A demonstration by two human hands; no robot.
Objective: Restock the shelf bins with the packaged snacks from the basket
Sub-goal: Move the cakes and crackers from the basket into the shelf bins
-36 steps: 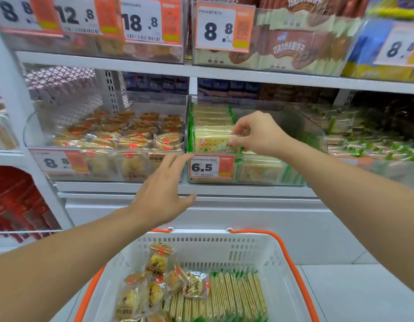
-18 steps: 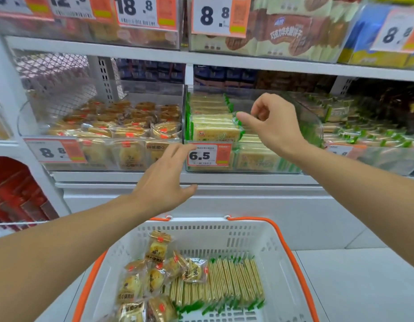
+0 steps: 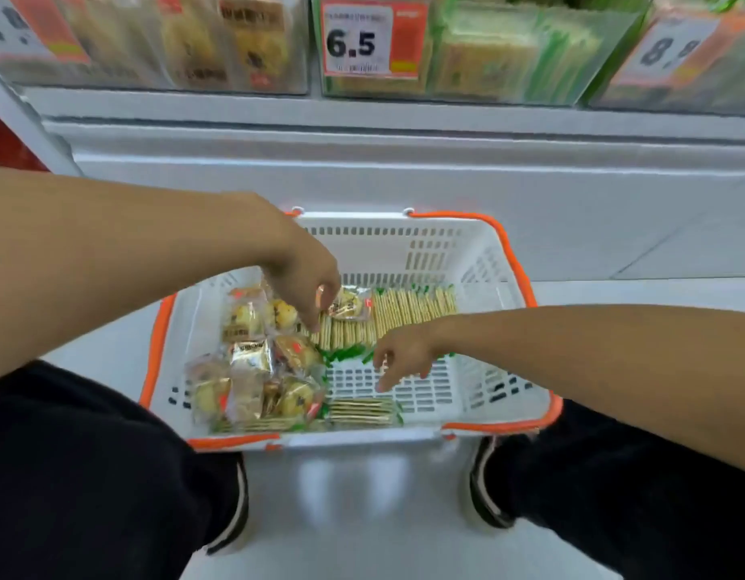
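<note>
Filling twelve o'clock, the shelf bins (image 3: 479, 52) hold stacked snacks behind a 6.5 price tag (image 3: 373, 39). Below, the white basket (image 3: 479, 261) carries cracker packs (image 3: 408, 311) at centre and pastry packets (image 3: 253, 370) at nine o'clock. Left hand (image 3: 306, 282) reaches fingers-down onto crackers; right hand (image 3: 404, 353) hangs spread, empty.

shelf bins (image 3: 488, 48): cut off by top edge, blurred
left hand (image 3: 308, 282): fingertips hide cracker packs (image 3: 412, 311)
far-right price tag (image 3: 672, 48): blurred
</note>
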